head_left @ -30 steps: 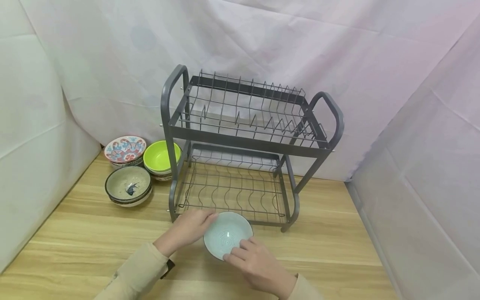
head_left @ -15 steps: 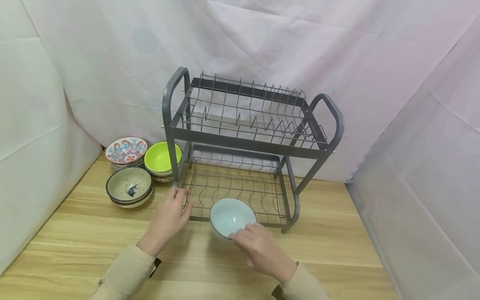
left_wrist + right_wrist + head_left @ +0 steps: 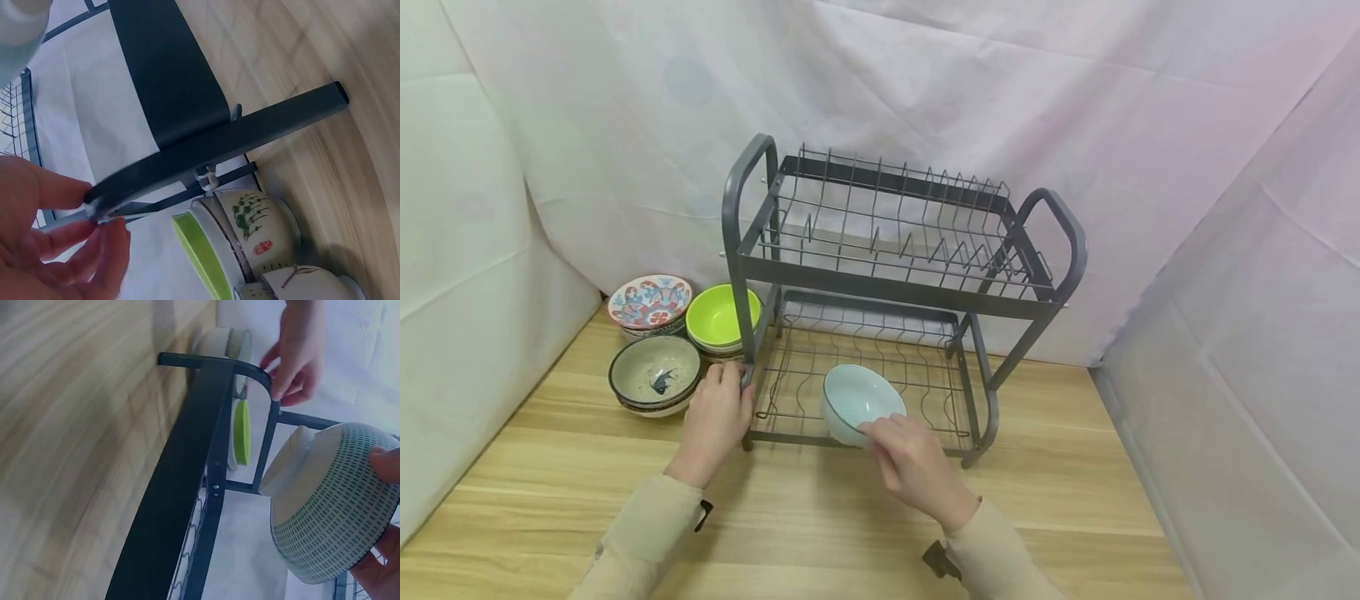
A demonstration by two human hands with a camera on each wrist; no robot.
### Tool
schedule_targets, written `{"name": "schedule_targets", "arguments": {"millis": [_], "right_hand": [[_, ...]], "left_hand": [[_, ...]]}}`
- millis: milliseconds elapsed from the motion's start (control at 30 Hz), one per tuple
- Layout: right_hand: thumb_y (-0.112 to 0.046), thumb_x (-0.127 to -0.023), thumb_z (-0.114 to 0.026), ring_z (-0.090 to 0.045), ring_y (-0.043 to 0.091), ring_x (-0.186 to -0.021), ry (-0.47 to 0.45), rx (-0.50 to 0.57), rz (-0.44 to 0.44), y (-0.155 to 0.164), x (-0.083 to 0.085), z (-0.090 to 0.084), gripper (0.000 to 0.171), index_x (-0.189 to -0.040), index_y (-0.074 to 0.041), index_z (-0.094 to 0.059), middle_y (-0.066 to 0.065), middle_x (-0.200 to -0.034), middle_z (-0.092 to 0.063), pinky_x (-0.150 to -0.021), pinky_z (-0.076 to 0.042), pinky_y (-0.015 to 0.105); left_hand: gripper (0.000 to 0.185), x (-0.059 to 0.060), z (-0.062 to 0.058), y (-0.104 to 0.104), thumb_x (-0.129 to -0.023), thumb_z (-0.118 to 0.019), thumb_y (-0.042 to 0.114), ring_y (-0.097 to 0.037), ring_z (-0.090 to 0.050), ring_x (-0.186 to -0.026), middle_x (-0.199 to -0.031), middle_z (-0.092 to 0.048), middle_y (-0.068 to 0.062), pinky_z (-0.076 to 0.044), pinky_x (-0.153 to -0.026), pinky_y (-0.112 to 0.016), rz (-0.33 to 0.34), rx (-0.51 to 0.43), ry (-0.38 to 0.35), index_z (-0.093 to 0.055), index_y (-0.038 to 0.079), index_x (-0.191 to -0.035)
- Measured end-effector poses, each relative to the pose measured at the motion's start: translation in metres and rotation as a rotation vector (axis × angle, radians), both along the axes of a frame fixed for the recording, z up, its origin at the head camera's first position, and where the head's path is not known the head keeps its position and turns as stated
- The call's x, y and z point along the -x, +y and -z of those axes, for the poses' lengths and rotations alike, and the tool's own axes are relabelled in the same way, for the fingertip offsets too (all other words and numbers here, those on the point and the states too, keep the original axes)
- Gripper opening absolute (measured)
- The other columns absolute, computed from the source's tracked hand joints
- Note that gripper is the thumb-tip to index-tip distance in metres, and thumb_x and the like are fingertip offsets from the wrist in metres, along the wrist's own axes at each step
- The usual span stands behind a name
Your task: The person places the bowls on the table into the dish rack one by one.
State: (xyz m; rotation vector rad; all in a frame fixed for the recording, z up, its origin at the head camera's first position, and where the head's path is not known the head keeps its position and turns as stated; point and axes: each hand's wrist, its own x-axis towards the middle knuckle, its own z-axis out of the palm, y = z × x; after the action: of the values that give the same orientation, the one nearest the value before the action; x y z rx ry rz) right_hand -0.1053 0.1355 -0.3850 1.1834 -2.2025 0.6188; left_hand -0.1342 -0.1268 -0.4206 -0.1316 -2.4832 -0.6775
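**Pale blue bowl, held over lower tier of dish rack**

Item: pale blue bowl, ribbed inside, with a dashed pattern on the outside seen from my right wrist. Location: tilted, mouth towards me, above the front of the lower wire shelf of the grey dish rack; I cannot tell whether its foot touches the wires.

Right hand: fingers curled over the near rim, thumb under the wall, pinching the bowl at one edge only. Wrist is low, forearm angled in from the front right.

Left hand: thumb and fingers closed round the rack's front left post, arm coming in from the front left.

Risks, as I judge them: the grip takes one edge, so the bowl could pivot and slip onto the wires; the upper tier hangs close above, and lifting the rim could knock it; a push inward could slide the rack if my left hand loosens.

Adjacent: green bowl, floral bowl and fish-painted bowl, stacked left of the rack on the wooden table.
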Motion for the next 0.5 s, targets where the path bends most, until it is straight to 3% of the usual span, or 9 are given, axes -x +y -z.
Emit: {"name": "schedule_targets", "arguments": {"millis": [133, 267, 500], "right_hand": [[0.001, -0.074, -0.067, -0.060, 0.013, -0.070, -0.155, 0.119, 0.025, -0.007, 0.009, 0.000, 0.022, -0.096, -0.001, -0.063, 0.007, -0.084, -0.066, -0.066, -0.050, 0.017], [0.004, -0.077, -0.064, -0.063, 0.022, -0.078, -0.368, 0.254, 0.047, -0.014, 0.018, 0.002, 0.022, -0.100, 0.003, -0.061, 0.016, -0.094, -0.066, -0.066, -0.053, 0.022], [-0.001, -0.084, -0.058, -0.060, 0.029, -0.097, -0.720, 0.442, 0.131, -0.028, 0.040, 0.002, 0.023, -0.107, 0.005, -0.059, 0.019, -0.104, -0.063, -0.088, -0.048, 0.040]], "left_hand": [[0.021, 0.000, -0.002, 0.001, -0.079, -0.063, 0.001, -0.038, -0.057, -0.062, -0.084, -0.054, -0.025, -0.048, -0.052, -0.049, 0.000, 0.007, -0.039, -0.055, -0.008, -0.096], [0.022, 0.000, -0.006, 0.003, -0.077, -0.064, -0.002, -0.037, -0.057, -0.058, -0.083, -0.054, -0.026, -0.048, -0.048, -0.048, -0.004, 0.027, -0.053, -0.056, -0.008, -0.095], [0.022, -0.001, -0.009, 0.005, -0.075, -0.064, -0.004, -0.036, -0.055, -0.057, -0.082, -0.054, -0.025, -0.048, -0.046, -0.046, -0.006, 0.084, -0.039, -0.055, -0.008, -0.094]]}}
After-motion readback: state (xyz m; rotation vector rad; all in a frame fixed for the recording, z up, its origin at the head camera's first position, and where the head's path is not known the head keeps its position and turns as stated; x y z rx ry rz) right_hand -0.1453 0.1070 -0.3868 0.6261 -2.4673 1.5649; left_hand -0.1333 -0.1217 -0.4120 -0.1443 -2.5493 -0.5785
